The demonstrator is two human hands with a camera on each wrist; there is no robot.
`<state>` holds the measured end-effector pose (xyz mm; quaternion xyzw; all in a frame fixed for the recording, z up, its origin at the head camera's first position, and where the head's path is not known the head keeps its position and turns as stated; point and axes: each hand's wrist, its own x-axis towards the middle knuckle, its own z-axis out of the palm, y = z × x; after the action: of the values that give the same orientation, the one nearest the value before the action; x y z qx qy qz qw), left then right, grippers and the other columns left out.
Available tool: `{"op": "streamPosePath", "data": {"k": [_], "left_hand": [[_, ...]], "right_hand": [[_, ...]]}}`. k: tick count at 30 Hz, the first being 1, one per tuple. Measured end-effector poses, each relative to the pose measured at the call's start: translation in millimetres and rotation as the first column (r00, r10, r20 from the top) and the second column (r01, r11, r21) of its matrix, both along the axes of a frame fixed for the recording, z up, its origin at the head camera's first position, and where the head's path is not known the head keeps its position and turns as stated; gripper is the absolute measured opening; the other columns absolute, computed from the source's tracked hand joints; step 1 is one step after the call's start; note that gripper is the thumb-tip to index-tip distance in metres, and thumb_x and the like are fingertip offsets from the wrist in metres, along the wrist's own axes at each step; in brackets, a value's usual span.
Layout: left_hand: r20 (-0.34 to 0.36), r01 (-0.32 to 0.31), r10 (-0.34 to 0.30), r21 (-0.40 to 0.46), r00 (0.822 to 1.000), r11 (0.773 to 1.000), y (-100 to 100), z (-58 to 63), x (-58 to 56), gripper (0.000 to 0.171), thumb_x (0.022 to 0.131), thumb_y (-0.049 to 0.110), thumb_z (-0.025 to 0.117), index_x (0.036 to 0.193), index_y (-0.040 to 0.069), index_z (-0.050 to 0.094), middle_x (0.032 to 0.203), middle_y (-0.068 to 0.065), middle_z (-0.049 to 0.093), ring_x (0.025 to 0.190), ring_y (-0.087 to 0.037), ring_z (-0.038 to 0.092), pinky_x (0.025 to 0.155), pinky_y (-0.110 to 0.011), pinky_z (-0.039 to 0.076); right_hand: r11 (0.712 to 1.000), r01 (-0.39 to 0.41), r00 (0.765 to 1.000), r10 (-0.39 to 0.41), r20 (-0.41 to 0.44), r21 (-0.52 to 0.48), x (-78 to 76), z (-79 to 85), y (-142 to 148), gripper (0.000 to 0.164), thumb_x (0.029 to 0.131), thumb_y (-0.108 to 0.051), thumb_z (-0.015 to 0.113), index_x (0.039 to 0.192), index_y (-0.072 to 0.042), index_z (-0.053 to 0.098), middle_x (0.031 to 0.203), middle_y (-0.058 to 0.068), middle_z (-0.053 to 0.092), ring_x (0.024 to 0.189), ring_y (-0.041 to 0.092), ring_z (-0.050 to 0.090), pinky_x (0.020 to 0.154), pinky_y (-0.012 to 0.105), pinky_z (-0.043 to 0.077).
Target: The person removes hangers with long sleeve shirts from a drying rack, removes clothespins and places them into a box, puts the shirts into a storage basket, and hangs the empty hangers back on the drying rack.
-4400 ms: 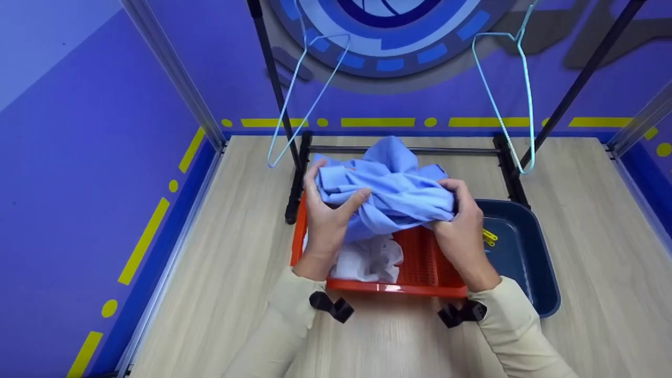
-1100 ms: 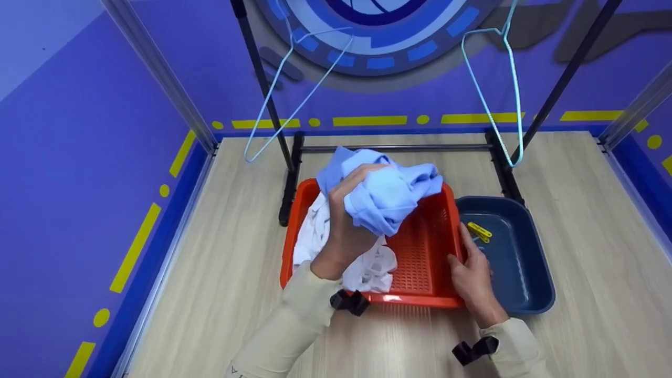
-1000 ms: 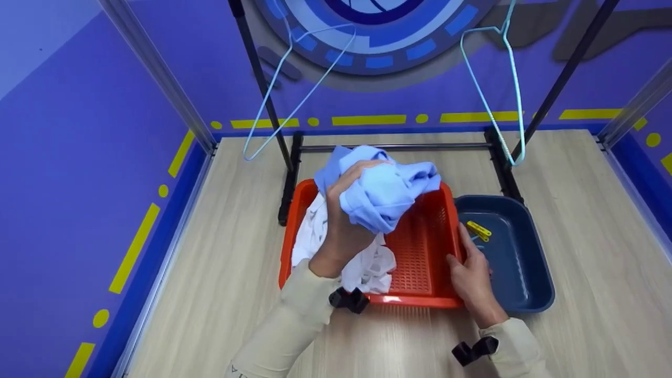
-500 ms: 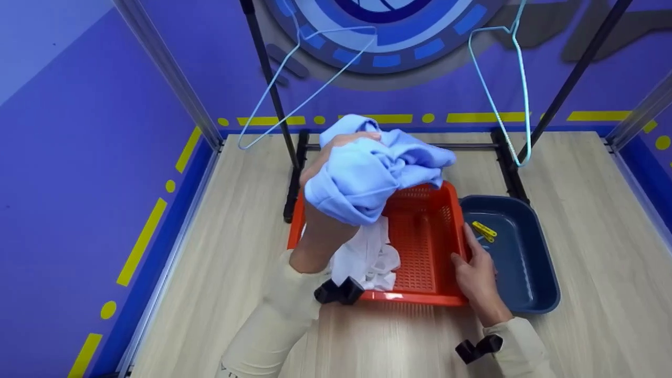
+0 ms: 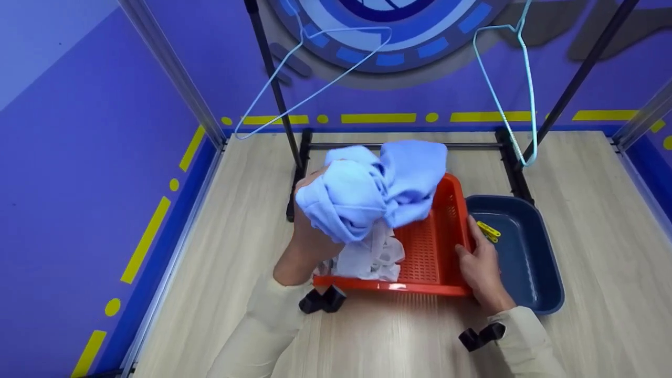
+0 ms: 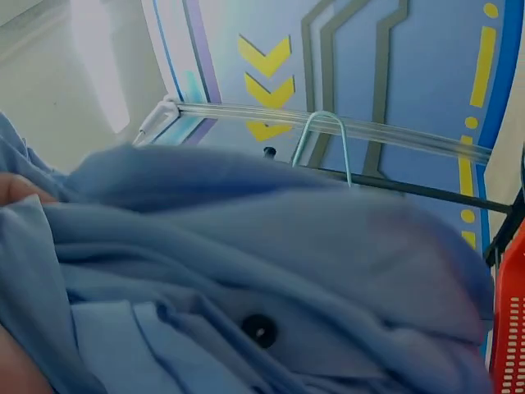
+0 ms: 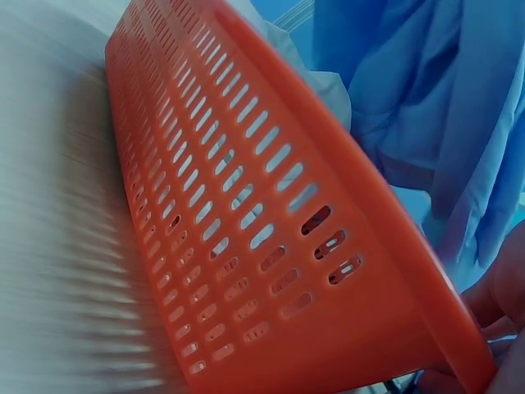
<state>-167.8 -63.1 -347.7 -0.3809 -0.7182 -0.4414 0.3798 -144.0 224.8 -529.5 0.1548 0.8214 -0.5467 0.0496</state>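
My left hand (image 5: pixel 307 239) grips a bunched light-blue shirt (image 5: pixel 349 194) above the red plastic basket (image 5: pixel 394 286). A dark button shows on the shirt (image 6: pixel 361 271) in the left wrist view, and its loose part hangs off to the right. Cloth hides most of my left fingers. My right hand (image 5: pixel 482 262) holds the basket's right rim, thumb inside and fingers outside. Crumpled white cloth (image 5: pixel 362 261) lies in the basket's left half. The right wrist view shows the slotted basket wall (image 7: pixel 246 189) close up, with my right fingers (image 7: pixel 502 283) at the rim.
A dark blue tray (image 5: pixel 525 262) with yellow clips (image 5: pixel 488 230) stands right of the basket. Behind is a black rack (image 5: pixel 404 146), with one light-blue wire hanger (image 5: pixel 336 81) at left and another (image 5: pixel 529 89) at right. Purple walls enclose the table (image 5: pixel 210 262).
Both hands held the shirt at first; my right hand has since moved to the basket rim. My left hand raised then lowered the shirt, shifting left. The basket's front edge has moved slightly away.
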Motion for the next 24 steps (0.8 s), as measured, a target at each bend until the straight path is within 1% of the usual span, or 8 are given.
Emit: {"op": "streamPosePath", "data": {"k": [5, 8, 12, 15, 17, 19, 23, 24], "left_hand": [[0.072, 0.054, -0.05, -0.054, 0.996, 0.997, -7, -11.9, 8.7, 0.035, 0.074, -0.005, 0.067, 0.103, 0.003, 0.047, 0.094, -0.013, 0.062, 0.09, -0.023, 0.062, 0.083, -0.033, 0.052], [0.142, 0.132, -0.131, -0.001, 0.981, 0.991, -9, -14.8, 14.9, 0.032, 0.076, -0.008, 0.06, 0.103, 0.002, 0.045, 0.094, -0.015, 0.06, 0.091, -0.024, 0.06, 0.083, -0.032, 0.051], [0.285, 0.223, -0.241, 0.096, 0.928, 0.97, -6, -12.4, 22.4, 0.025, 0.079, -0.007, 0.06, 0.099, 0.0, 0.047, 0.087, -0.015, 0.056, 0.086, -0.022, 0.059, 0.08, -0.03, 0.05], [0.436, 0.221, -0.271, 0.163, 0.858, 0.962, -5, -10.3, 25.3, 0.033, 0.079, 0.0, 0.07, 0.102, -0.004, 0.048, 0.09, -0.016, 0.057, 0.089, -0.02, 0.058, 0.084, -0.03, 0.049], [0.556, 0.183, -0.267, 0.202, 0.787, 0.962, -5, -9.7, 26.3, 0.043, 0.077, 0.004, 0.073, 0.108, -0.007, 0.045, 0.097, -0.015, 0.057, 0.095, -0.018, 0.057, 0.09, -0.029, 0.047], [0.671, 0.131, -0.294, 0.283, 0.681, 0.95, -5, -9.9, 27.8, 0.049, 0.074, 0.003, 0.074, 0.111, -0.007, 0.043, 0.099, -0.009, 0.055, 0.096, -0.014, 0.054, 0.092, -0.027, 0.045], [0.769, 0.035, -0.472, 0.509, 0.432, 0.86, 0, -11.9, 26.6, 0.048, 0.066, -0.004, 0.068, 0.106, 0.002, 0.043, 0.095, 0.001, 0.05, 0.093, -0.012, 0.053, 0.09, -0.025, 0.044], [0.759, 0.009, -0.522, 0.563, 0.389, 0.826, 2, -13.2, 24.5, 0.045, 0.066, -0.005, 0.067, 0.103, 0.004, 0.044, 0.093, 0.001, 0.049, 0.092, -0.013, 0.054, 0.09, -0.026, 0.045]], "right_hand": [[1.0, 0.01, 1.0, -0.01, -0.011, 0.002, -3.6, 0.2, 1, 0.076, 0.099, -0.002, 0.044, 0.154, -0.033, 0.003, 0.162, 0.012, 0.017, 0.136, 0.036, 0.034, 0.113, 0.055, 0.029], [1.0, 0.012, 0.999, -0.012, -0.033, 0.011, -4.1, -0.2, 1, 0.074, 0.097, 0.0, 0.045, 0.155, -0.027, 0.007, 0.161, 0.013, 0.018, 0.138, 0.035, 0.031, 0.115, 0.054, 0.026], [1.0, 0.025, 0.998, -0.025, -0.058, 0.007, -4.0, -0.9, 1, 0.074, 0.096, 0.002, 0.047, 0.156, -0.023, 0.011, 0.161, 0.013, 0.02, 0.14, 0.036, 0.03, 0.117, 0.052, 0.023], [1.0, 0.03, 0.998, -0.031, -0.053, -0.007, -3.9, -0.9, 0, 0.075, 0.096, 0.001, 0.047, 0.156, -0.025, 0.009, 0.161, 0.013, 0.02, 0.14, 0.037, 0.032, 0.116, 0.053, 0.024], [0.999, 0.033, 0.999, -0.034, -0.04, -0.008, -3.7, -0.8, 1, 0.075, 0.097, 0.0, 0.046, 0.155, -0.028, 0.007, 0.161, 0.012, 0.02, 0.14, 0.037, 0.032, 0.116, 0.053, 0.024], [1.0, 0.031, 0.999, -0.031, -0.029, -0.004, -3.7, -0.8, 0, 0.075, 0.097, 0.0, 0.046, 0.155, -0.029, 0.007, 0.161, 0.013, 0.02, 0.139, 0.038, 0.032, 0.116, 0.054, 0.024], [1.0, 0.023, 0.999, -0.023, -0.025, 0.009, -3.8, -0.2, 0, 0.076, 0.097, -0.001, 0.047, 0.155, -0.029, 0.007, 0.16, 0.013, 0.021, 0.139, 0.038, 0.033, 0.116, 0.056, 0.023], [1.0, 0.019, 0.999, -0.019, -0.027, 0.012, -4.0, 0.0, 1, 0.076, 0.097, -0.001, 0.047, 0.155, -0.029, 0.007, 0.16, 0.014, 0.021, 0.139, 0.039, 0.032, 0.116, 0.056, 0.022]]}}
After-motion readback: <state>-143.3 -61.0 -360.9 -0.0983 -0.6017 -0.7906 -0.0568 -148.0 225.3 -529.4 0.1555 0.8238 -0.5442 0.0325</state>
